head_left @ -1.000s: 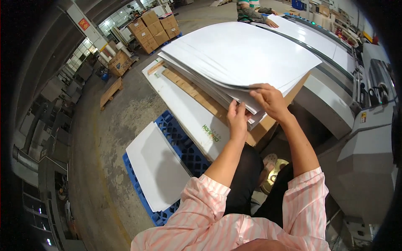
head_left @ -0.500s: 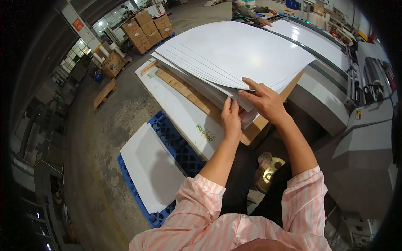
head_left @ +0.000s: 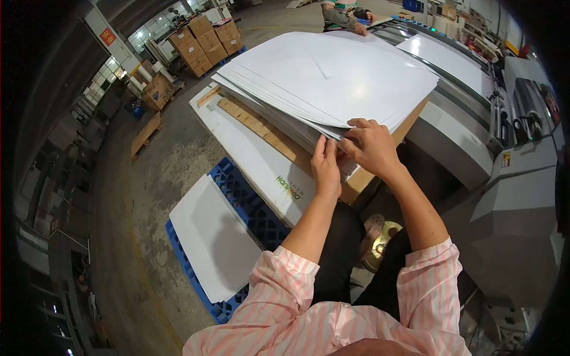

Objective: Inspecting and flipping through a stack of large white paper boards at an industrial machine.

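Large glossy white sheets (head_left: 332, 71) lie stacked before me, their edges slightly fanned along the left side and a small mark on the top face. My right hand (head_left: 377, 149) is closed at the near corner, its fingers curled over the edge of the upper sheets. Close beside it, my left hand (head_left: 326, 169) holds the same corner, fingers together and pointing up, with the thumb side toward the stack. The fingertips partly hide how many sheets lie between them.
The stack rests on a wooden strip (head_left: 261, 132) and a white board (head_left: 255, 163). At left, more white sheets (head_left: 214, 240) lie on a blue pallet (head_left: 222, 172). A grey machine (head_left: 454, 136) stands right. Beyond the stack is another person's hand (head_left: 360, 28). Cardboard boxes (head_left: 208, 44) stand far left.
My right hand has drawn its fingers in and closed on the corner, and the top sheet lies flatter. The other person's hand moved left; the sheet on the machine shows farther right.
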The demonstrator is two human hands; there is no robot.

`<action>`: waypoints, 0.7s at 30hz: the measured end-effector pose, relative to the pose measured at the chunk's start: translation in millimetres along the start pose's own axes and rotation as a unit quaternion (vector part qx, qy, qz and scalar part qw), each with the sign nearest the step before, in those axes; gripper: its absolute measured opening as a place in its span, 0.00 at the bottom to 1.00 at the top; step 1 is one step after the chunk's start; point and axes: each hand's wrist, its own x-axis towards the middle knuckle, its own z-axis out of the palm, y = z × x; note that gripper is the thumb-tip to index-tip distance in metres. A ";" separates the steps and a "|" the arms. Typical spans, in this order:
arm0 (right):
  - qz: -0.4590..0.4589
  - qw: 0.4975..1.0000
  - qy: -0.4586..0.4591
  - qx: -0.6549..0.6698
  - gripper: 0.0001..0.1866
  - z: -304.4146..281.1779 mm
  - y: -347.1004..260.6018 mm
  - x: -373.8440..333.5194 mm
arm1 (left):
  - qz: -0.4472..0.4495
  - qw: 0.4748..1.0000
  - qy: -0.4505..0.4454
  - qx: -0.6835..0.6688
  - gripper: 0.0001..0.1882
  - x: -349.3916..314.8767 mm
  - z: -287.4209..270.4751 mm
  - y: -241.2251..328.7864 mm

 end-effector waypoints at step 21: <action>0.229 0.836 0.109 0.486 0.19 23.6 31.1 22.5 | 0.010 0.998 0.039 0.042 0.28 5.5 -7.4 -7.1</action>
